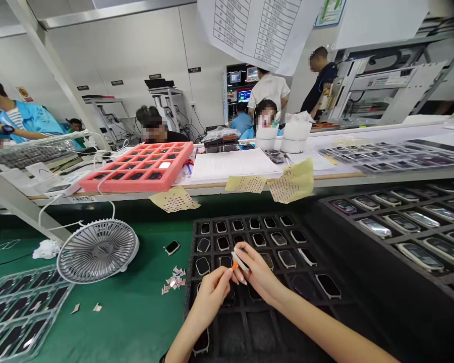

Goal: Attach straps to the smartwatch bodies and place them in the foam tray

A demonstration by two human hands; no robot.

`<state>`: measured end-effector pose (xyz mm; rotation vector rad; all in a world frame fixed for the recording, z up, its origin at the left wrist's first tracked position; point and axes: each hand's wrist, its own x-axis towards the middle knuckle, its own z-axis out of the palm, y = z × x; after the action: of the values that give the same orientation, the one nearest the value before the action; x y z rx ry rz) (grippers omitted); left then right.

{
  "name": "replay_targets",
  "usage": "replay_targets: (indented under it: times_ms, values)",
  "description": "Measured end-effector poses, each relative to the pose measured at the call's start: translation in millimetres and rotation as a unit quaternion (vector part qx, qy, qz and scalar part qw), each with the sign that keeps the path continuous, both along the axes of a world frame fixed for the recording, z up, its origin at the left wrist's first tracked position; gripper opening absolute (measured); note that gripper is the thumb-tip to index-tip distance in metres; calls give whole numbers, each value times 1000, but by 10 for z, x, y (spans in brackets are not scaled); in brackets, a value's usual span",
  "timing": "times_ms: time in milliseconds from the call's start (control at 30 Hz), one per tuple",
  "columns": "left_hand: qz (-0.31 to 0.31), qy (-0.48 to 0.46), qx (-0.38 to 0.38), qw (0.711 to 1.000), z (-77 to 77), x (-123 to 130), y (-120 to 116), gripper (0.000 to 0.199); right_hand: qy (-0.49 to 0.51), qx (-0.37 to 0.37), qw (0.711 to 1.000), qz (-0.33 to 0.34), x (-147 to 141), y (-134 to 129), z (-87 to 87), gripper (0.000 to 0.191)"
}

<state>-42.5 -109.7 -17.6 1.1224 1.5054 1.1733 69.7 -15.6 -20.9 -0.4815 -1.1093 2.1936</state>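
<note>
My right hand [260, 272] is closed around a pale smartwatch case [241, 261], which is tilted on its edge. My left hand [213, 291] pinches a small orange piece [234, 265] whose tip meets the watch case; its exact kind I cannot make out. Both hands are over a black foam tray [232, 335], where watch cases with dark faces sit in separate compartments. One such watch case [328, 286] lies right of my right wrist. My forearms and hands hide some of the middle compartments.
Left on the green mat are a loose watch [172, 247], scattered small tabs [174, 281], a grey fan [100, 250] and a clear tray [30, 312]. More watches fill a black tray [393, 227] at right. A red foam tray [136, 166] stands on the shelf; people work beyond.
</note>
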Motion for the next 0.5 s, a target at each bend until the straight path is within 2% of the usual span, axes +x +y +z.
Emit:
replay_targets:
  times_ms: [133, 300, 400, 500]
  values:
    - [0, -23, 9, 1000, 24, 23, 7, 52, 3, -20, 1000, 5, -12, -22, -19, 29]
    - [11, -55, 28, 998, 59, 80, -12, 55, 38, -134, 990, 37, -67, -97, 17, 38]
    - [28, -86, 35, 995, 51, 119, -51, 58, 13, -205, 979, 6, -85, -162, -31, 40]
    - [37, -114, 35, 992, -6, 126, -63, 61, -41, -235, 970, -40, -48, -149, -200, 39]
